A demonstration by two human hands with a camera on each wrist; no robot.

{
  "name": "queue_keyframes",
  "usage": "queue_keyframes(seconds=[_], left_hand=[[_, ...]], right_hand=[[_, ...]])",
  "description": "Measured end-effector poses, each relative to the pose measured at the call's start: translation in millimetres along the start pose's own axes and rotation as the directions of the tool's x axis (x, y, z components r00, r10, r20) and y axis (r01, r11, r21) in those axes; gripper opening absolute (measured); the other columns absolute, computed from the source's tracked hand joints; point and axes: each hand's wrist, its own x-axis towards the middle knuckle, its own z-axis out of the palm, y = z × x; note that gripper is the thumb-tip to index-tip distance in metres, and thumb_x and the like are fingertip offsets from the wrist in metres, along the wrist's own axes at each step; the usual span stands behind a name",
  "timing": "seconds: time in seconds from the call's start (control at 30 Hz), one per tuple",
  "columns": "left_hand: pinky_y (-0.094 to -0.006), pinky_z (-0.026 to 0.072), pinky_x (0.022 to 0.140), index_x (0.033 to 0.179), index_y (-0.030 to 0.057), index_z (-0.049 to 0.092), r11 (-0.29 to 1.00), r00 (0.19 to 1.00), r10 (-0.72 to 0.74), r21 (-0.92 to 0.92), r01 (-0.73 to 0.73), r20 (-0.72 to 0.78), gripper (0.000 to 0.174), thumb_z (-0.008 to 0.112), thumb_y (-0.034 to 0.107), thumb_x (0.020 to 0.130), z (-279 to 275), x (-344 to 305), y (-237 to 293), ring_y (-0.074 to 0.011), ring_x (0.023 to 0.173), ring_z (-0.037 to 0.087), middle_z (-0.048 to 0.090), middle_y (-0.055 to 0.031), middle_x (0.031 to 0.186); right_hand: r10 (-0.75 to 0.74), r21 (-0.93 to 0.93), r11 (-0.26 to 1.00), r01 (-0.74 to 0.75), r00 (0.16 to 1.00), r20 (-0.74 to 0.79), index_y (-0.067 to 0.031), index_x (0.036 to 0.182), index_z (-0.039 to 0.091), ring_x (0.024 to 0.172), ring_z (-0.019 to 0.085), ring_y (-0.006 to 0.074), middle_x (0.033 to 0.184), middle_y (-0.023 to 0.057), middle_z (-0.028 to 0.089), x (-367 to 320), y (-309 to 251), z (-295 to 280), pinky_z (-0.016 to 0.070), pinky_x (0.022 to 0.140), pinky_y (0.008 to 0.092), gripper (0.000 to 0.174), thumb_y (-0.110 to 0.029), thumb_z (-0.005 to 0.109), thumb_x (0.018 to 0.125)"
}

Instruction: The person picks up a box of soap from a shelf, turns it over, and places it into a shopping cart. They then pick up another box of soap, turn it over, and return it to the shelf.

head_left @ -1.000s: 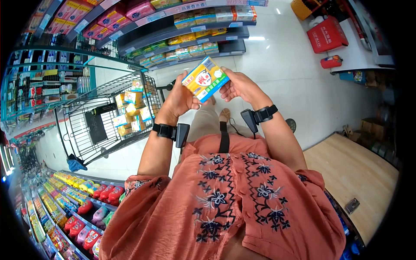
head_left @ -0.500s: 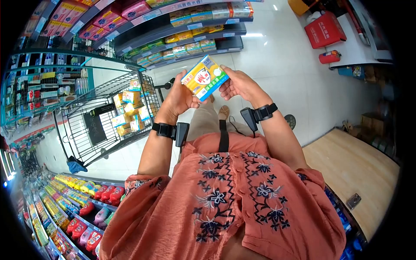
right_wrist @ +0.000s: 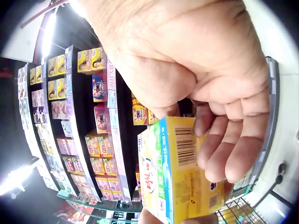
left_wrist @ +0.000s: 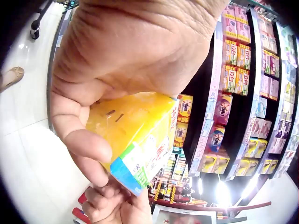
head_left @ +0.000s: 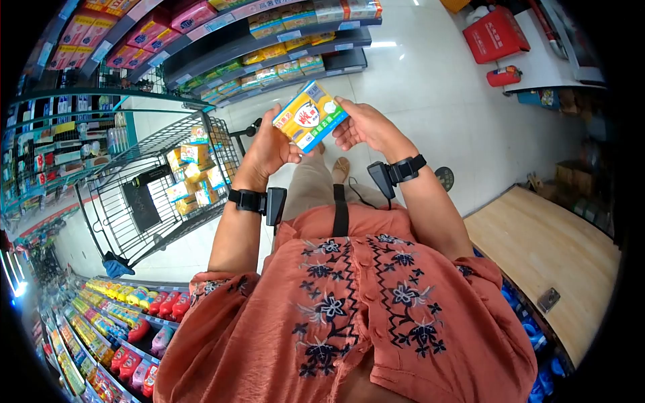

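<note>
A person stands in a shop aisle with a boxy, yellow, blue and white printed pack [head_left: 309, 115] raised in front of the body, above the pale tiled floor [head_left: 416, 141]. The left hand [head_left: 269, 148] grips it at the left side, fingers curled about the yellow wrapping; the right hand [head_left: 366, 127] pinches the far right corner, its other fingers bent loosely beside the barcode side. Neither hand has let go. The step in hand looks like holding the pack up to look over its printed front. Any move from here would call for a firm pinch in one hand before the other releases, and enough support to keep the pack from tipping. Its broad printed face is turned up toward the head, and its long axis appears to run aslant, from near the left hand's lower fingers out ahead and to the right; the blue edge lies on the near right side. At the person's left stands a black wire shopping cart [head_left: 220, 144] with similar yellow packs [head_left: 193, 171] heaped inside, and ahead are dark grey shelves [head_left: 346, 60] of wrapped goods. The held pack is well apart from both.
</note>
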Motion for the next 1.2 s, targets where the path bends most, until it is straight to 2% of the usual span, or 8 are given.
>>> queue_keyframes(seconds=[0.3, 0.4, 0.6, 0.73, 0.9, 0.93, 1.03, 1.2], left_hand=[[-0.0268, 0.0540, 0.043, 0.134, -0.0006, 0.048, 0.999, 0.999, 0.030, 0.034, -0.031, 0.027, 0.080, 0.029, 0.069, 0.099, -5, 8, 11, -0.0312, 0.071, 0.075, 0.071, -0.0198, 0.096], [-0.0253, 0.0543, 0.042, 0.134, -0.0010, 0.047, 0.995, 0.998, 0.068, 0.076, -0.067, -0.009, 0.081, 0.029, 0.070, 0.099, -8, 10, 13, -0.0299, 0.071, 0.075, 0.071, -0.0199, 0.095], [-0.0249, 0.0549, 0.042, 0.134, -0.0006, 0.048, 0.997, 0.999, 0.038, 0.060, -0.038, -0.002, 0.081, 0.030, 0.071, 0.099, -16, 14, 17, -0.0296, 0.071, 0.075, 0.072, -0.0194, 0.095], [-0.0267, 0.0511, 0.040, 0.134, 0.0026, 0.050, 0.999, 0.999, 0.022, -0.041, -0.020, 0.041, 0.076, 0.031, 0.068, 0.099, -19, 14, 21, -0.0319, 0.068, 0.073, 0.072, -0.0192, 0.099], [-0.0294, 0.0455, 0.038, 0.133, 0.0067, 0.055, 0.975, 0.985, 0.085, -0.217, -0.051, 0.148, 0.075, 0.029, 0.068, 0.097, -14, -6, 30, -0.0343, 0.064, 0.067, 0.071, -0.0183, 0.103], [-0.0310, 0.0420, 0.036, 0.133, 0.0068, 0.056, 0.969, 0.986, 0.086, -0.241, -0.051, 0.140, 0.077, 0.026, 0.068, 0.096, -16, -8, 30, -0.0380, 0.064, 0.064, 0.070, -0.0202, 0.105], [-0.0323, 0.0400, 0.035, 0.134, 0.0049, 0.055, 0.953, 0.961, 0.141, -0.296, -0.067, 0.237, 0.078, 0.025, 0.066, 0.095, -14, -18, 33, -0.0404, 0.063, 0.062, 0.068, -0.0229, 0.105], [-0.0338, 0.0388, 0.034, 0.133, 0.0031, 0.055, 0.936, 0.933, 0.210, -0.336, -0.106, 0.293, 0.082, 0.023, 0.067, 0.092, -12, -23, 34, -0.0406, 0.059, 0.060, 0.068, -0.0243, 0.098]], right_hand=[[0.003, -0.019, 1.000, -0.003, 1.000, 0.001, 0.0005, 0.106, 0.063, 0.067, 0.069, 0.0201, 0.085, 0.0114, 0.067, 10, -7, -6, 0.0586, 0.059, 0.0329, 0.058, -0.055, 0.048, 0.101], [0.004, -0.024, 1.000, -0.004, 1.000, -0.003, 0.0007, 0.107, 0.063, 0.067, 0.069, 0.0200, 0.086, 0.0117, 0.068, 15, -8, -6, 0.0586, 0.059, 0.0327, 0.058, -0.055, 0.049, 0.101], [0.005, -0.030, 1.000, -0.005, 1.000, -0.002, 0.0017, 0.107, 0.062, 0.067, 0.068, 0.0214, 0.084, 0.0133, 0.068, 21, -13, -4, 0.0587, 0.058, 0.0347, 0.059, -0.055, 0.049, 0.101], [0.002, -0.033, 0.999, -0.001, 1.000, 0.016, 0.0009, 0.105, 0.062, 0.067, 0.068, 0.0210, 0.083, 0.0130, 0.068, 21, -20, -3, 0.0579, 0.058, 0.0336, 0.054, -0.051, 0.050, 0.102], [-0.167, 0.041, 0.986, 0.162, 0.970, 0.177, -0.0012, 0.097, 0.060, 0.068, 0.068, 0.0204, 0.083, 0.0129, 0.068, -6, -49, 16, 0.0571, 0.060, 0.0322, 0.037, -0.037, 0.052, 0.103], [-0.201, 0.053, 0.980, 0.194, 0.956, 0.213, -0.0014, 0.096, 0.060, 0.068, 0.068, 0.0203, 0.084, 0.0130, 0.068, -14, -55, 20, 0.0570, 0.060, 0.0319, 0.034, -0.034, 0.052, 0.103], [-0.256, 0.027, 0.966, 0.259, 0.926, 0.277, -0.0014, 0.093, 0.059, 0.069, 0.068, 0.0202, 0.085, 0.0136, 0.068, -32, -68, 32, 0.0570, 0.061, 0.0312, 0.031, -0.031, 0.053, 0.102], [-0.275, 0.011, 0.958, 0.288, 0.900, 0.338, 0.0002, 0.096, 0.060, 0.070, 0.069, 0.0206, 0.087, 0.0149, 0.069, -44, -74, 40, 0.0585, 0.060, 0.0317, 0.031, -0.030, 0.054, 0.102]])
